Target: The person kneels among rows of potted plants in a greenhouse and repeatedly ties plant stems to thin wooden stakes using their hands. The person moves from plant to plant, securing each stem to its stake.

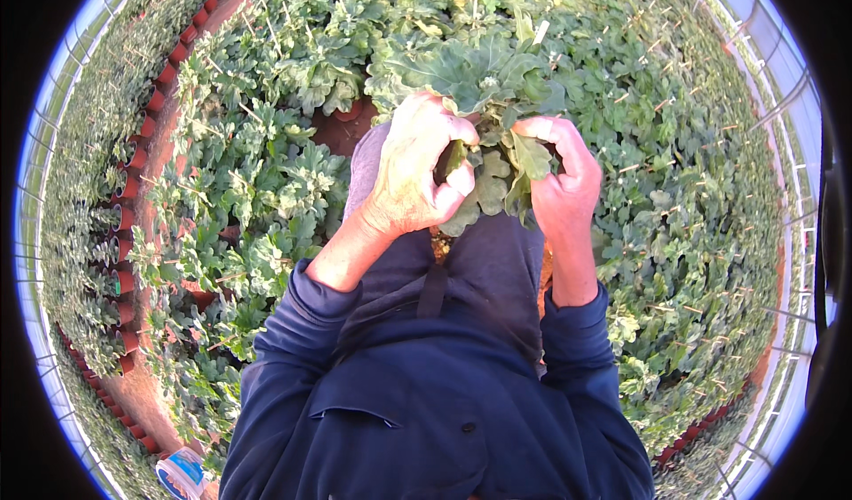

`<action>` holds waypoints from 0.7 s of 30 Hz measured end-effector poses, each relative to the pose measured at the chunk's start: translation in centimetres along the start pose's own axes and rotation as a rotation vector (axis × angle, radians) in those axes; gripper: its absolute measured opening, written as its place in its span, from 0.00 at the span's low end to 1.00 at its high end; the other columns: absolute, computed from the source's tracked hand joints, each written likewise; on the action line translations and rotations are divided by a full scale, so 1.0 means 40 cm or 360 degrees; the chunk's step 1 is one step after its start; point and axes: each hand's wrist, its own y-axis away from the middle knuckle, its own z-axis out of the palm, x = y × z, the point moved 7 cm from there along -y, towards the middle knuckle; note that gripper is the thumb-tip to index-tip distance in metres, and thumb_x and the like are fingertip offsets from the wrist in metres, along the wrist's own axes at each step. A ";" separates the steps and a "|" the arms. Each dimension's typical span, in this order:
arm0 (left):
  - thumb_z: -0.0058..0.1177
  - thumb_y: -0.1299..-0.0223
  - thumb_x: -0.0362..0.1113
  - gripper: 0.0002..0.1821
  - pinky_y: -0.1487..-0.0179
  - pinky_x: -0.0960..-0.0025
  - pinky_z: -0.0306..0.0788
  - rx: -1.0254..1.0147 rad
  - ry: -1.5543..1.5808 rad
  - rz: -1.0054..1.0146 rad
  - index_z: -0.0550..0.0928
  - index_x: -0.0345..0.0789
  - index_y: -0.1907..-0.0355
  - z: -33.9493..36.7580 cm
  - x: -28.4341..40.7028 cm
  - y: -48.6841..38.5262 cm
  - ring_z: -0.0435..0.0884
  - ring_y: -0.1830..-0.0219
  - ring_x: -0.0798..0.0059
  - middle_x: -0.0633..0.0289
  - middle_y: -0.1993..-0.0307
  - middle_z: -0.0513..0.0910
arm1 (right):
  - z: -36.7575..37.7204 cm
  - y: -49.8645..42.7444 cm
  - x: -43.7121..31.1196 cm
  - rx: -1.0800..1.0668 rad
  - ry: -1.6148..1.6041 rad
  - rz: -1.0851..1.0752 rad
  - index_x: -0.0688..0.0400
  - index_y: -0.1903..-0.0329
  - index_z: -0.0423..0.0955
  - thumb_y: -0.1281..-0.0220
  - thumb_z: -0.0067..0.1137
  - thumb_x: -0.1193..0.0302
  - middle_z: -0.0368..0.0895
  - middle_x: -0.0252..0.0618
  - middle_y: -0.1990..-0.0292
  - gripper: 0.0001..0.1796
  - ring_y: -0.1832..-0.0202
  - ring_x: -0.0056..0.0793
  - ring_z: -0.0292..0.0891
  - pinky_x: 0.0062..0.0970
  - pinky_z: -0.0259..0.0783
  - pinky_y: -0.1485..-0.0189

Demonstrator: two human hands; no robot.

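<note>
A leafy potted plant, apparently a chrysanthemum, stands upright in front of my knees, its broad lobed leaves fanning away from me. My left hand is at its left side, with thumb and forefinger curled about a leaf close to the stem. On the other side, my right hand pinches a pale green lower leaf between thumb and forefinger. More lower leaves hang between the two hands, over my lap. A small bud cluster shows at the plant's top. Its pot is hidden beneath the foliage.
Dense rows of similar plants with thin stakes surround me. Red pots line a bare soil path at left. A white and blue plastic bucket stands at lower left. Greenhouse framing curves along the right.
</note>
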 end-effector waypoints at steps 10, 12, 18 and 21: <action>0.63 0.53 0.23 0.27 0.51 0.55 0.70 -0.0047 -0.0350 0.0041 0.82 0.43 0.46 0.028 -0.011 -0.008 0.75 0.62 0.55 0.62 0.66 0.80 | 0.042 0.052 -0.087 0.0131 0.0611 -0.0740 0.55 0.56 0.84 0.52 0.67 0.78 0.80 0.37 0.60 0.17 0.57 0.41 0.79 0.37 0.75 0.55; 0.64 0.52 0.24 0.25 0.46 0.55 0.72 0.0050 -0.0339 0.0030 0.82 0.41 0.48 0.023 -0.014 -0.003 0.79 0.61 0.54 0.59 0.63 0.83 | 0.054 0.063 -0.092 0.0141 0.0654 -0.0791 0.56 0.54 0.84 0.52 0.67 0.77 0.81 0.38 0.60 0.18 0.56 0.41 0.79 0.38 0.75 0.54; 0.66 0.47 0.27 0.15 0.50 0.57 0.74 0.0047 -0.0406 -0.0060 0.82 0.38 0.55 0.020 -0.029 -0.004 0.79 0.64 0.55 0.60 0.65 0.84 | 0.056 0.063 -0.080 0.0080 0.0560 -0.0705 0.56 0.50 0.83 0.49 0.65 0.78 0.81 0.40 0.59 0.19 0.55 0.43 0.79 0.38 0.75 0.53; 0.66 0.44 0.29 0.12 0.52 0.61 0.76 0.0023 -0.0302 -0.0207 0.83 0.36 0.56 0.016 -0.042 -0.005 0.82 0.64 0.59 0.59 0.64 0.85 | 0.044 0.056 -0.065 0.0079 0.0314 -0.0483 0.57 0.46 0.81 0.49 0.67 0.82 0.82 0.41 0.58 0.24 0.55 0.44 0.80 0.37 0.76 0.51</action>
